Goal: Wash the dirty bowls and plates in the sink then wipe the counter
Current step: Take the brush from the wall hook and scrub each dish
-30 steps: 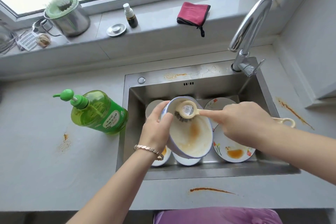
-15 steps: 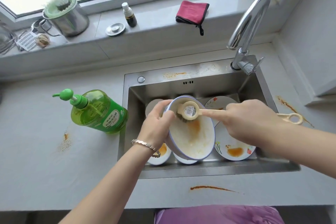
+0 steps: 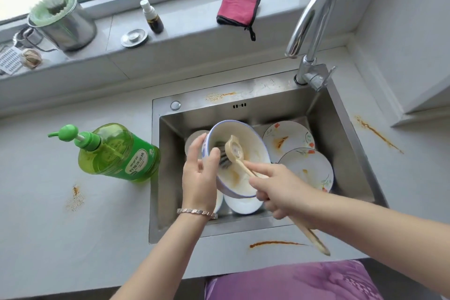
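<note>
The bowl (image 3: 253, 143) and left hand (image 3: 198, 178) hide most of two dishes (image 3: 243, 204) below; the right hand (image 3: 280, 192) covers the middle of the brush (image 3: 233, 151).

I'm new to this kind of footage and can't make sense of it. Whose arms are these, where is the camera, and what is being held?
There is no robot here: a person is working with bare hands. The camera sits on their head and looks forward and down, so the arms reach in from below. The left hand grips a dirty bowl, tilted over the sink. The right hand holds a brush with its head inside the bowl. Stained plates lie in the sink. On the counter stands a green soap bottle, and there are orange stains on it. A red cloth lies on the sill behind.
</note>
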A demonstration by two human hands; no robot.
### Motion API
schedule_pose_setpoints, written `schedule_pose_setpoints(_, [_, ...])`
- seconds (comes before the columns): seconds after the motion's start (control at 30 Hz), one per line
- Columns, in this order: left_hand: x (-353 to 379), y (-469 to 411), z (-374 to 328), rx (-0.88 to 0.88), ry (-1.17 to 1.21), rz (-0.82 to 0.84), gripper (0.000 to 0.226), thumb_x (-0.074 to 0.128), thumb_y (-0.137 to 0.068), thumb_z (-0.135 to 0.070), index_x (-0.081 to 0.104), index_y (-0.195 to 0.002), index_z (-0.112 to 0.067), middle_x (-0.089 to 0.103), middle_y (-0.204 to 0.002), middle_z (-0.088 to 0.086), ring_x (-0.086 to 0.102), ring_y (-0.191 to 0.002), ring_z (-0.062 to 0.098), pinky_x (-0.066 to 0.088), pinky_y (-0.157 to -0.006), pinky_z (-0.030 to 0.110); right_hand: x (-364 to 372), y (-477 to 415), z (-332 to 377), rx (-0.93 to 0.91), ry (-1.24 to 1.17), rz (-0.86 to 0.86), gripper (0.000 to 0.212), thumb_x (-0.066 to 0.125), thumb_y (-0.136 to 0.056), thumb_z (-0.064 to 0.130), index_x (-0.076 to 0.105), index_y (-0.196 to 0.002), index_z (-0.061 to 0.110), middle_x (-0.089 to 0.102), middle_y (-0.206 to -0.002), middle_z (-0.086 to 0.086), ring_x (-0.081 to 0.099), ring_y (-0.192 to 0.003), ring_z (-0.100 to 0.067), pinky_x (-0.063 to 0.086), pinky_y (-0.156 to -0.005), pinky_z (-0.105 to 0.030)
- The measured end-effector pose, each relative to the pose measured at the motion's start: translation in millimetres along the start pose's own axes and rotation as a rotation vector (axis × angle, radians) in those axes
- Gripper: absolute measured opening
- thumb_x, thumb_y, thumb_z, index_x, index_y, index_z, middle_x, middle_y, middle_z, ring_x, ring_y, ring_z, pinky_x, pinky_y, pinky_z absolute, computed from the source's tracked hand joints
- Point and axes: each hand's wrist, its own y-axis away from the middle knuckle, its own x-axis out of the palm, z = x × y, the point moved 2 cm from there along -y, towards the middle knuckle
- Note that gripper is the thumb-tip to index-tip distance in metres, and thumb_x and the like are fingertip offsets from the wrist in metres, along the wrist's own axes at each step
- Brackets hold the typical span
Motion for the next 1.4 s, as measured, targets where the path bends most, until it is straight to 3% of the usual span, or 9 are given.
schedule_pose_setpoints(0.17, [7.7,6.0,4.3,-0.016,0.124,-0.045,0.033,0.050,-0.075,-0.035,0.051,-0.108,-0.038,0.052,-0.067,-0.013,0.048,-0.064,0.007,0.040,-0.064,0.035,13.0,1.8,25.0,0.124,-0.693,0.157,0.034,0.031,-0.101,0.012,0.056,-0.105,0.034,0.024,-0.048,0.005,0.018,-0.031,-0.002,0.014,-0.026,-0.010])
schedule_pose_setpoints(0.27, [4.5,-2.8,-2.5,0.040,0.150,-0.066,0.027,0.050,-0.085,-0.029,0.051,-0.111,-0.035,0.063,-0.080,-0.021,0.057,-0.073,-0.001,0.048,-0.071,0.039,18.6,12.1,21.2,0.117,-0.524,0.234,0.035,0.034,-0.100,0.012,0.057,-0.112,0.035,0.022,-0.049,0.006,0.018,-0.033,-0.001,0.013,-0.027,-0.010])
schedule_pose_setpoints(0.4, [-3.4,-12.0,-15.5,0.163,0.135,-0.062,0.043,0.047,-0.078,-0.040,0.053,-0.118,-0.027,0.057,-0.122,0.012,0.053,-0.113,0.027,0.040,-0.100,0.044,12.7,26.6,19.2,0.154,-0.381,0.270,0.035,0.038,-0.099,0.011,0.060,-0.108,0.036,0.022,-0.049,0.007,0.016,-0.034,-0.001,0.012,-0.028,-0.009])
schedule_pose_setpoints(0.5, [1.0,-5.1,-13.6,0.193,0.115,-0.013,0.043,0.046,-0.083,-0.032,0.050,-0.123,-0.017,0.053,-0.129,0.016,0.050,-0.119,0.026,0.038,-0.102,0.037,3.6,22.3,24.5,0.182,-0.521,0.256,0.036,0.037,-0.098,0.011,0.059,-0.114,0.034,0.021,-0.048,0.007,0.017,-0.031,-0.001,0.013,-0.025,-0.009])
schedule_pose_setpoints(0.67, [9.9,3.3,-6.2,0.148,0.206,-0.025,0.044,0.049,-0.071,-0.048,0.053,-0.113,-0.035,0.058,-0.118,0.000,0.055,-0.107,0.016,0.041,-0.098,0.046,3.1,14.8,30.5,0.146,-0.832,0.187,0.035,0.034,-0.099,0.012,0.058,-0.115,0.032,0.023,-0.046,0.005,0.019,-0.028,-0.001,0.014,-0.023,-0.008])
schedule_pose_setpoints(0.77, [12.9,-1.1,-8.7,0.142,0.201,-0.062,0.038,0.048,-0.076,-0.048,0.054,-0.112,-0.038,0.056,-0.126,0.007,0.052,-0.117,0.025,0.036,-0.105,0.050,15.1,17.2,27.0,0.120,-0.737,0.195,0.038,0.034,-0.100,0.014,0.054,-0.124,0.036,0.022,-0.048,0.006,0.018,-0.030,-0.001,0.014,-0.024,-0.009])
schedule_pose_setpoints(0.9, [6.6,-13.4,-22.6,0.231,0.184,-0.064,0.035,0.040,-0.085,-0.032,0.052,-0.116,-0.022,0.058,-0.109,-0.003,0.055,-0.099,0.002,0.042,-0.090,0.019,19.5,28.8,18.5,0.084,-0.427,0.230,0.037,0.040,-0.098,0.014,0.057,-0.118,0.040,0.021,-0.050,0.006,0.016,-0.034,-0.002,0.014,-0.030,-0.007])
schedule_pose_setpoints(1.07, [-6.2,-22.9,-17.6,0.216,0.159,-0.026,0.038,0.043,-0.082,-0.041,0.057,-0.113,-0.023,0.060,-0.110,0.003,0.055,-0.106,0.020,0.044,-0.094,0.037,-0.9,35.6,13.2,0.149,-0.188,0.232,0.036,0.043,-0.098,0.014,0.061,-0.109,0.043,0.020,-0.052,0.005,0.015,-0.036,-0.004,0.013,-0.034,-0.007])
schedule_pose_setpoints(1.4, [-0.6,-13.3,-17.9,0.156,0.168,0.016,0.029,0.037,-0.084,-0.031,0.057,-0.105,-0.029,0.061,-0.105,-0.003,0.056,-0.100,0.009,0.045,-0.087,0.022,-6.4,33.5,15.6,0.127,-0.081,0.288,0.036,0.043,-0.098,0.014,0.060,-0.108,0.044,0.021,-0.049,0.007,0.016,-0.036,-0.004,0.013,-0.034,-0.008])
